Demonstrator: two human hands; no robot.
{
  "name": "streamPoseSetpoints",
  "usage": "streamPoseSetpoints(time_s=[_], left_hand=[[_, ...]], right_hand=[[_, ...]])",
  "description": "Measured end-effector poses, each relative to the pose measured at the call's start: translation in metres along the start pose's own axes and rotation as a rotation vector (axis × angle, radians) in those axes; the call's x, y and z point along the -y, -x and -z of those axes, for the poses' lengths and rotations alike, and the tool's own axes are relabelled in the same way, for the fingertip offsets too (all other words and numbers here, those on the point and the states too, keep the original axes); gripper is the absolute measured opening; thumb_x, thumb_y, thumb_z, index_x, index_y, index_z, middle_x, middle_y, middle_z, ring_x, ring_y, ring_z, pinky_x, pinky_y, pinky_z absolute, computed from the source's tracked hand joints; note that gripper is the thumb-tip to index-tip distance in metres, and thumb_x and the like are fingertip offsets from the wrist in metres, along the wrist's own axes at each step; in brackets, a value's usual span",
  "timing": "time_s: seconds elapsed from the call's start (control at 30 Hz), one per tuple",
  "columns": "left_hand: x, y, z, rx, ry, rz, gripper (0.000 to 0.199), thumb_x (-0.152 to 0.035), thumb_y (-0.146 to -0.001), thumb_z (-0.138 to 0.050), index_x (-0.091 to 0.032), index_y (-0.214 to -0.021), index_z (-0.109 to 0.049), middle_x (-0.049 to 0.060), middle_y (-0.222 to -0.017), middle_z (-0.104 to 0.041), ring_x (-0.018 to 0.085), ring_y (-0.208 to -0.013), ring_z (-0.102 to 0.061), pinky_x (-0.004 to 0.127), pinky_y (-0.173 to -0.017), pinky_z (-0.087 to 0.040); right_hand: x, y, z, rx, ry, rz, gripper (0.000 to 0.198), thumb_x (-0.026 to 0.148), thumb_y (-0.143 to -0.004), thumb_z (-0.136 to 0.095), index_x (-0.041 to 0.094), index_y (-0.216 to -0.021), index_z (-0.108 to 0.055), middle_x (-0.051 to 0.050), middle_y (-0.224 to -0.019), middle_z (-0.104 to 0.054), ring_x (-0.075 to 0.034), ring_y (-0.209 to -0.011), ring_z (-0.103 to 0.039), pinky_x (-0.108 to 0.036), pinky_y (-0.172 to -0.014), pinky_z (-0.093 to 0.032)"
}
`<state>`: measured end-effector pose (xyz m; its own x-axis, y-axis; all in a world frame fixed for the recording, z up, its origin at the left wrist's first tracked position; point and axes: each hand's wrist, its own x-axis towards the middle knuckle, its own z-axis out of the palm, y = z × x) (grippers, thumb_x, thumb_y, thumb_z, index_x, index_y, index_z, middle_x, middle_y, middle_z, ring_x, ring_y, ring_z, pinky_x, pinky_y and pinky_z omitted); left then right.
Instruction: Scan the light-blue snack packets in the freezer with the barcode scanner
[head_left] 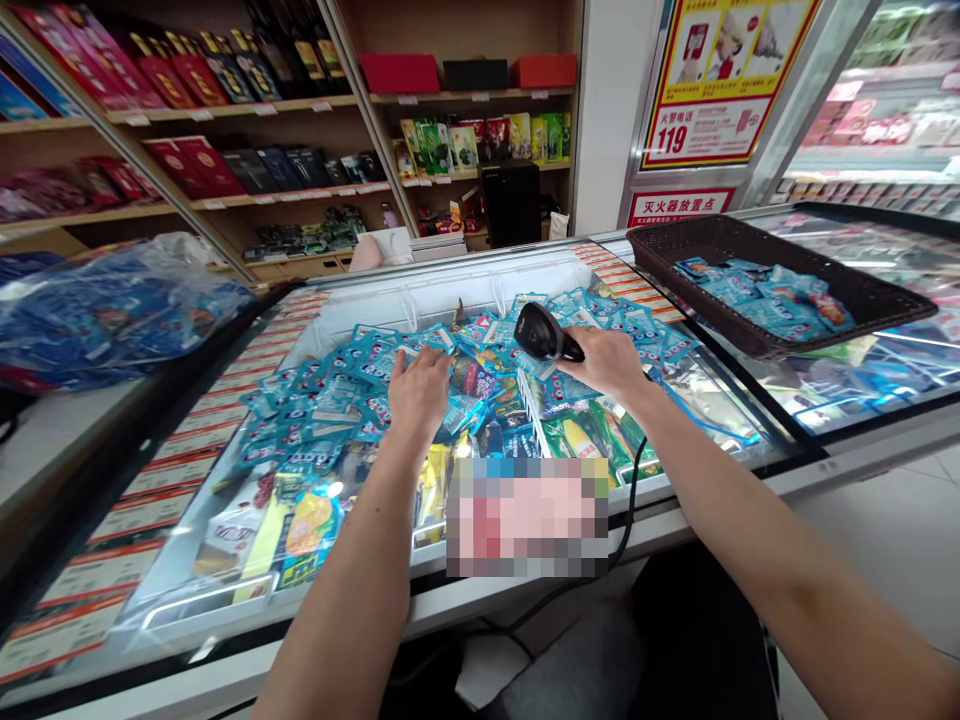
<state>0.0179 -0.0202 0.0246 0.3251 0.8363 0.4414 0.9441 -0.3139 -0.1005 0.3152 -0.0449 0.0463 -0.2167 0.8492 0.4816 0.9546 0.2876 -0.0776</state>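
Brown wooden shelves [300,105] stand behind the clear glass surface [176,575]; on it, splayed left hand [420,392] touches flat blue packets [330,405]; right hand [606,360] grips black scanner [537,334].

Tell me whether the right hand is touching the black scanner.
Touching. The head view shows the right hand wrapped around the handle of the black scanner, with no gap between them.
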Motion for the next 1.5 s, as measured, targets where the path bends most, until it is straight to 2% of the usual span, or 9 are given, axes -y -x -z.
streamPoseSetpoints(time_s=[0.3, 0.47, 0.6, 0.8, 1.0, 1.1, 1.23, 1.4, 1.5], left_hand=[[-0.011, -0.003, -0.001, -0.071, 0.064, -0.089, 0.037, -0.028, -0.094, -0.032, -0.020, -0.113, -0.063, 0.008, -0.116, -0.066, 0.022, -0.109, -0.060, 0.045, -0.111, -0.028], [-0.022, -0.007, 0.001, -0.093, 0.188, -0.066, 0.037, -0.037, -0.094, -0.037, -0.020, -0.114, -0.063, 0.009, -0.111, -0.067, 0.024, -0.104, -0.061, 0.042, -0.099, -0.040], [-0.035, -0.013, 0.002, -0.065, 0.310, -0.044, 0.039, -0.042, -0.093, -0.039, -0.020, -0.115, -0.062, 0.009, -0.110, -0.067, 0.024, -0.097, -0.062, 0.037, -0.085, -0.046], [-0.050, -0.031, 0.000, -0.006, 0.514, -0.020, 0.037, -0.044, -0.090, -0.047, -0.020, -0.113, -0.062, 0.007, -0.104, -0.067, 0.020, -0.093, -0.062, 0.032, -0.082, -0.048], [-0.062, -0.050, -0.009, 0.109, 0.507, 0.013, 0.045, -0.051, -0.085, -0.052, -0.016, -0.110, -0.064, 0.010, -0.102, -0.065, 0.020, -0.084, -0.061, 0.034, -0.079, -0.046], [-0.071, -0.054, -0.014, 0.092, 0.443, 0.050, 0.048, -0.057, -0.082, -0.052, -0.016, -0.105, -0.066, 0.010, -0.095, -0.065, 0.023, -0.089, -0.059, 0.036, -0.082, -0.045], [-0.078, -0.056, -0.018, 0.101, 0.467, 0.125, 0.055, -0.056, -0.075, -0.061, -0.016, -0.111, -0.062, 0.012, -0.101, -0.062, 0.025, -0.097, -0.057, 0.036, -0.084, -0.044], [-0.067, -0.050, -0.013, 0.113, 0.680, 0.340, 0.055, -0.052, -0.070, -0.068, -0.017, -0.110, -0.056, 0.006, -0.095, -0.062, 0.020, -0.083, -0.060, 0.033, -0.072, -0.046], [-0.054, -0.038, -0.008, 0.053, 0.961, 0.462, 0.049, -0.046, -0.073, -0.066, -0.018, -0.110, -0.050, 0.002, -0.082, -0.060, 0.018, -0.070, -0.063, 0.029, -0.061, -0.045]], right_hand=[[0.000, 0.000, 0.001, -0.033, -0.007, -0.045, 0.039, 0.051, -0.085, -0.054, 0.023, -0.111, -0.063, -0.006, -0.094, -0.071, -0.021, -0.079, -0.064, -0.029, -0.063, -0.037], [0.001, -0.001, 0.001, -0.002, -0.007, -0.024, 0.038, 0.051, -0.085, -0.053, 0.022, -0.108, -0.063, -0.006, -0.093, -0.071, -0.021, -0.079, -0.064, -0.029, -0.064, -0.038], [0.000, -0.001, 0.000, -0.004, -0.014, -0.028, 0.036, 0.049, -0.085, -0.054, 0.022, -0.108, -0.062, -0.005, -0.094, -0.071, -0.021, -0.080, -0.065, -0.030, -0.064, -0.039], [-0.001, -0.002, 0.001, -0.032, -0.013, -0.059, 0.037, 0.050, -0.084, -0.055, 0.023, -0.108, -0.063, -0.006, -0.093, -0.072, -0.022, -0.080, -0.065, -0.031, -0.064, -0.040], [-0.002, -0.003, 0.002, -0.047, -0.019, -0.119, 0.038, 0.049, -0.083, -0.056, 0.021, -0.108, -0.064, -0.008, -0.091, -0.071, -0.021, -0.077, -0.064, -0.031, -0.063, -0.039], [-0.002, -0.004, 0.003, -0.044, -0.018, -0.122, 0.038, 0.049, -0.084, -0.055, 0.020, -0.106, -0.064, -0.008, -0.089, -0.071, -0.021, -0.076, -0.064, -0.031, -0.062, -0.039], [-0.001, -0.004, 0.003, -0.028, -0.014, -0.104, 0.039, 0.049, -0.083, -0.056, 0.020, -0.108, -0.063, -0.007, -0.092, -0.071, -0.021, -0.077, -0.064, -0.030, -0.063, -0.039], [0.001, -0.004, 0.002, -0.026, 0.000, -0.089, 0.038, 0.049, -0.084, -0.054, 0.021, -0.108, -0.063, -0.006, -0.091, -0.071, -0.021, -0.077, -0.064, -0.030, -0.061, -0.038], [0.004, -0.003, 0.002, -0.028, 0.003, -0.072, 0.037, 0.049, -0.084, -0.054, 0.022, -0.108, -0.063, -0.006, -0.092, -0.071, -0.021, -0.076, -0.064, -0.030, -0.060, -0.037]])
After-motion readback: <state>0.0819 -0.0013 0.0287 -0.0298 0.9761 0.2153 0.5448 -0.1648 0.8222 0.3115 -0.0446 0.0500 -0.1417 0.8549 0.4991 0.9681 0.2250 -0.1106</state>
